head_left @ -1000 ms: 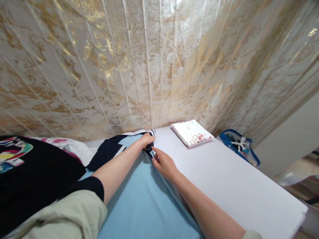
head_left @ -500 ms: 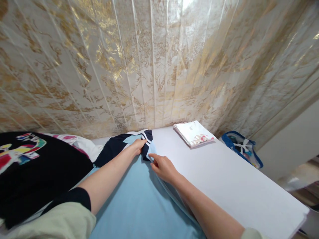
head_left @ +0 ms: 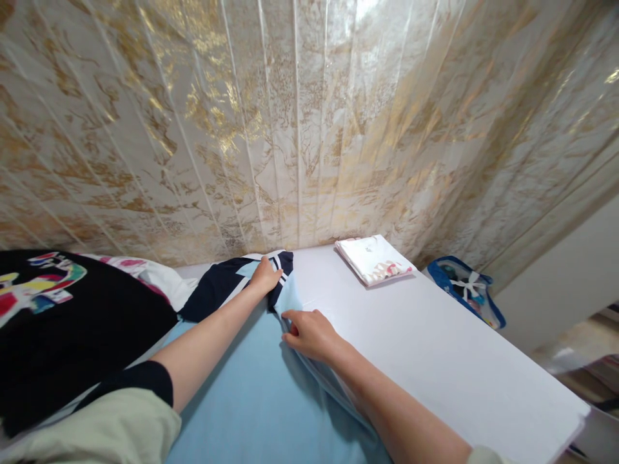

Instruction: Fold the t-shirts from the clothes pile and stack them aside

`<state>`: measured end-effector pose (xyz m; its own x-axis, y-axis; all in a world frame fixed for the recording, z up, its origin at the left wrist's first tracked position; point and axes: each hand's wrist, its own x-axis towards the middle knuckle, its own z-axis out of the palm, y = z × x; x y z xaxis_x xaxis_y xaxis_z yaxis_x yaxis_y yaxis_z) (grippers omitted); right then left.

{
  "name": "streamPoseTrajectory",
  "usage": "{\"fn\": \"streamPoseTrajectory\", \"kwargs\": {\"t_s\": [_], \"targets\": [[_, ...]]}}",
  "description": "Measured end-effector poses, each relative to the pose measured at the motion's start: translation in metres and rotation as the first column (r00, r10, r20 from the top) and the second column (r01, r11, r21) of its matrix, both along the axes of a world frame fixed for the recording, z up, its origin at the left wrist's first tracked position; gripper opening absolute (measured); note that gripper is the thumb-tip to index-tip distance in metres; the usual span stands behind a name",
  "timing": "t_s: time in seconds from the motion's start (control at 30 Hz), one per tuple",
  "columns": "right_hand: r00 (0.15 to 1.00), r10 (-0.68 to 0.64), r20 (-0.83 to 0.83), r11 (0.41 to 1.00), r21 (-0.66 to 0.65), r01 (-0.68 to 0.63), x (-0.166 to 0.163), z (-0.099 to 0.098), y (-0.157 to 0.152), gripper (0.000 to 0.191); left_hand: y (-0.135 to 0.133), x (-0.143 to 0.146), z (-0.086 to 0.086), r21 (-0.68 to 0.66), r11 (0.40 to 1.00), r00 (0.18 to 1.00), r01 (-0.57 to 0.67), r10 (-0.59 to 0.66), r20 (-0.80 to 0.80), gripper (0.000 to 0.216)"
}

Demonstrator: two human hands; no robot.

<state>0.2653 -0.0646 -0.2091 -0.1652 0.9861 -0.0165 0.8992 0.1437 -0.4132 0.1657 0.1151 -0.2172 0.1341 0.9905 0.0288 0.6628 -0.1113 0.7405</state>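
A light blue shirt (head_left: 232, 393) with navy and white striped trim lies spread in front of me. My left hand (head_left: 265, 277) is closed on its navy striped end (head_left: 285, 263) at the far side, fingers bent over the cloth. Lower down, along the shirt's right edge, my right hand (head_left: 313, 332) has thumb and forefinger bent around the blue fabric, pinching it; the other fingers curl under and are partly hidden. A fold of cloth runs from there toward me beside my right forearm.
A black garment with a colourful print (head_left: 72, 335) lies at the left, over a white and pink cloth (head_left: 164, 280). At the far right of the white table (head_left: 435, 361) sits a folded white shirt (head_left: 374, 258). A blue-edged clear bag (head_left: 467, 290) stands beyond the edge; a gold-patterned curtain (head_left: 290, 129) hangs behind.
My right hand has moved slightly down and toward me along the shirt's right edge. My left hand has shifted a little to the left, still on the navy trim.
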Motion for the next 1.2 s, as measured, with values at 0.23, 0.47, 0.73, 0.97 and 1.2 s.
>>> {"fn": "streamPoseTrajectory", "kwargs": {"t_s": [0.23,0.47,0.73,0.97,1.2], "targets": [[0.995,0.005,0.097,1.000,0.001,-0.005,-0.004,0.002,-0.001,0.036,-0.027,-0.014,-0.010,0.265,0.877,0.867,0.402,-0.271,-0.418,0.038],[0.967,-0.097,0.236,0.992,-0.055,0.113,-0.005,0.009,-0.009,0.032,-0.025,-0.010,-0.037,0.142,0.898,0.818,0.417,-0.302,-0.489,0.050],[0.947,-0.120,0.297,0.965,-0.189,0.182,0.013,0.022,-0.010,0.017,-0.002,0.004,-0.027,0.130,0.920,0.865,0.370,-0.289,-0.411,0.045],[0.939,-0.225,-0.262,0.887,-0.454,0.086,0.036,0.011,0.003,0.007,-0.096,-0.039,-0.003,0.227,0.899,0.917,0.375,-0.323,-0.235,0.026],[0.879,-0.266,-0.395,0.866,-0.498,0.038,0.040,-0.006,0.008,0.009,-0.253,-0.064,0.025,-0.191,0.521,0.526,0.832,-0.850,-0.029,0.022]]}}
